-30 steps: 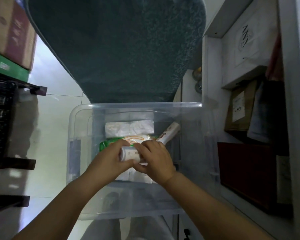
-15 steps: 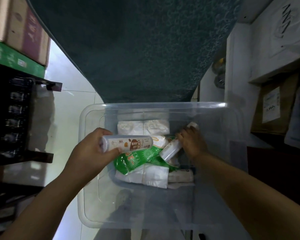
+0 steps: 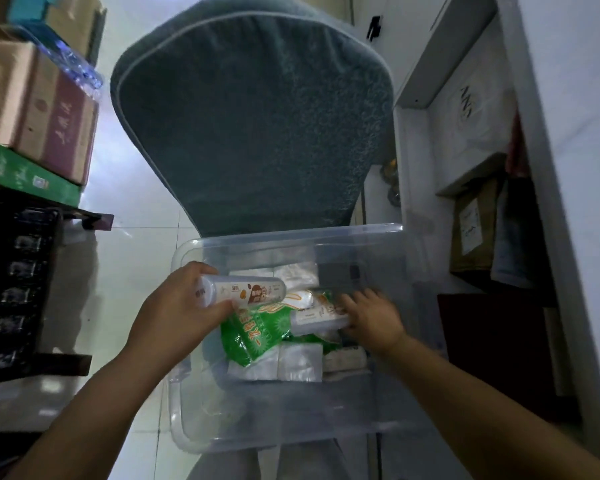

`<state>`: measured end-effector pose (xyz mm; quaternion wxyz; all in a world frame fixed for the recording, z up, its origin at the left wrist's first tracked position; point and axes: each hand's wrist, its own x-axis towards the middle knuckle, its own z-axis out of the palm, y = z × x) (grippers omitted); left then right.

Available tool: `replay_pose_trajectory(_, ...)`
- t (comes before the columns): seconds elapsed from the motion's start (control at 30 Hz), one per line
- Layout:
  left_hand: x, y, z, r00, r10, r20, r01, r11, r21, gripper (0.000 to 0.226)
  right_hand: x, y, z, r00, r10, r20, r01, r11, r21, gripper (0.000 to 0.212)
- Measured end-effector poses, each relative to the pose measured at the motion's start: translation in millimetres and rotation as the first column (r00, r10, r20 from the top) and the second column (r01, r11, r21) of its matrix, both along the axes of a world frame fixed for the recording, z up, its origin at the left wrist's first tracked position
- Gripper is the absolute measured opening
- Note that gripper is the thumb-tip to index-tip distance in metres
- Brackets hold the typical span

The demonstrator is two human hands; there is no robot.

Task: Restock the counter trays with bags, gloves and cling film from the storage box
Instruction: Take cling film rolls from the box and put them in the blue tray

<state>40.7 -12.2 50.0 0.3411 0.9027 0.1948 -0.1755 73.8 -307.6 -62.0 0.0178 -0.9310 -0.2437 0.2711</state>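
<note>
A clear plastic storage box (image 3: 291, 232) sits below me. My left hand (image 3: 181, 310) grips a white roll with a brown label (image 3: 246, 293) above the box's left side. My right hand (image 3: 373, 315) is inside the box, its fingers curled round a second white roll (image 3: 317, 315). Under the rolls lies a green printed packet (image 3: 253, 336). White folded bag packs (image 3: 284, 363) lie at the near side of the pile, and more white packs (image 3: 291, 274) lie at the far side.
A grey-green padded chair back (image 3: 257, 126) rises behind the box. Cardboard boxes (image 3: 39, 109) and a black rack (image 3: 18, 282) stand at the left. White shelving (image 3: 482, 168) with boxes and a dark red case (image 3: 492, 351) fills the right. Pale floor tiles (image 3: 136, 244) show between.
Both hands held one roll together a second ago. My left hand then lifted it leftward, while my right hand reached deeper into the box and took hold of a second roll.
</note>
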Motion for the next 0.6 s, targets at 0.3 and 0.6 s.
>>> replay_pose_trajectory(0.3, -37, 22, 70, 0.985, -0.119, 0.128, 0.128, 0.989, -0.069, 0.04, -92, 15, 125, 0.925, -0.299, 0.237, 0.291, 0.954, 0.068, 0.049)
replay_pose_trajectory(0.6, -72, 5, 137, 0.915, -0.296, 0.273, 0.349, 0.921, -0.174, 0.028, -217, 13, 222, 0.68, -0.595, 0.429, 0.615, 0.781, 0.109, 0.055)
